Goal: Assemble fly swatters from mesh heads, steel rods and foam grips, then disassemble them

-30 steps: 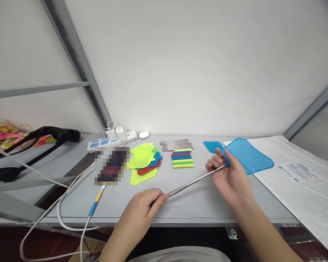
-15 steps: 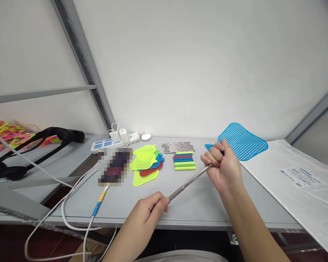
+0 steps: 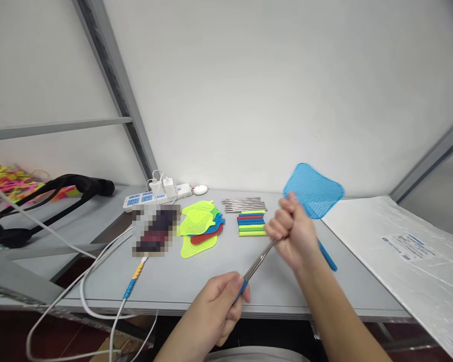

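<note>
My left hand (image 3: 222, 301) is closed around a blue grip (image 3: 242, 288) at the lower end of a metal telescopic rod (image 3: 258, 262). Higher up, my right hand (image 3: 295, 231) makes a fist round the rod's other end, beside the blue mesh fly swatter head (image 3: 314, 190). The join between rod and head is hidden in that fist. Behind my right wrist, a blue tube (image 3: 327, 256) shows on the table. Beyond my hands lie a row of coloured grip tubes (image 3: 251, 221), several metal rods (image 3: 243, 204) and a pile of mesh swatter heads (image 3: 198, 223).
A white power strip (image 3: 143, 199) with chargers stands at the back left, near a white oval object (image 3: 200, 190). White cables (image 3: 86, 271) loop over the table's left front edge. A white plastic package (image 3: 396, 266) covers the right side. Black straps (image 3: 86, 186) lie left.
My left hand has moved from the bare rod end to a blue grip there. The right hand and the swatter head have shifted left, and the blue tube behind the wrist now shows.
</note>
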Demonstrator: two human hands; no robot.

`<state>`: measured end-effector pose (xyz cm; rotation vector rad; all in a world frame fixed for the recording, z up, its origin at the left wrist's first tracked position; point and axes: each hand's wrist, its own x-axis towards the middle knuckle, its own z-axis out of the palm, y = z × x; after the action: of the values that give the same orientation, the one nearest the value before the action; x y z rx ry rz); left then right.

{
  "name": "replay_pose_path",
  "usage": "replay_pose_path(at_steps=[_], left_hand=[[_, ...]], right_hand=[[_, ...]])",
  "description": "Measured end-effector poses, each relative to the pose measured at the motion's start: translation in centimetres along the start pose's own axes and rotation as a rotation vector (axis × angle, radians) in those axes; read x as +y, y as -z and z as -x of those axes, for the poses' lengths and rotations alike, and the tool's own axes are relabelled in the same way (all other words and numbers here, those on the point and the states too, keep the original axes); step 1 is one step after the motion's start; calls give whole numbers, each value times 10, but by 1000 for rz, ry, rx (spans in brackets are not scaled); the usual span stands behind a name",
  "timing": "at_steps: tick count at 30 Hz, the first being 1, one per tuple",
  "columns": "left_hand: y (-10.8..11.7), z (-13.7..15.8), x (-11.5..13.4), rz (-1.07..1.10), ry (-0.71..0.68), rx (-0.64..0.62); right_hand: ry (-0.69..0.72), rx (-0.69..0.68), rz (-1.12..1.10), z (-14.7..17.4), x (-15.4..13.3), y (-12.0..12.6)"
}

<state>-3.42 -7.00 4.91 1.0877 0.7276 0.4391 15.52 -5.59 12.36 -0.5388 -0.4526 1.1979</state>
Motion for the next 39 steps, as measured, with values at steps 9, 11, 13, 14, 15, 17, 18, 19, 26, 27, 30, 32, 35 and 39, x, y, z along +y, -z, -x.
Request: replay_pose_path(at_steps=[9,11,13,14,15,17,18,19,26,27,30,32,35,39], left_hand=[[-5,-10,8,23,-54,-46],[-3,-8,6,43,-40,-61],[-2,-6,4,87,-10,-77],[-1,-5,3,112,8,-86],[-1,-4,3,127,15,-90],[0,-3,3,91,-12,-73],[1,-3,4,45,-42,-52],[2,-3,5,-6,-73,-30],[9,-11,7,-20,-105,18],[9,-12,7,4,-102,13],[7,-14,11,94,-68,-18],[4,-14,14,187,-18,-67],[1,-12,13,290,28,-128],[7,-12,6,359,69,-184]], right_hand=[[47,-45,107,19,27,0],[73,-84,163,22,28,-1],[101,-139,223,21,29,-1],[99,-167,247,20,29,-1],[80,-192,264,18,29,0],[31,-188,256,13,28,3],[30,-151,231,11,27,5],[61,-93,196,8,25,7],[375,177,97,-17,25,12],[390,165,124,-18,25,11],[400,119,195,-15,27,4],[373,92,231,-5,29,0],[329,61,266,11,32,-2],[292,63,280,19,33,0]])
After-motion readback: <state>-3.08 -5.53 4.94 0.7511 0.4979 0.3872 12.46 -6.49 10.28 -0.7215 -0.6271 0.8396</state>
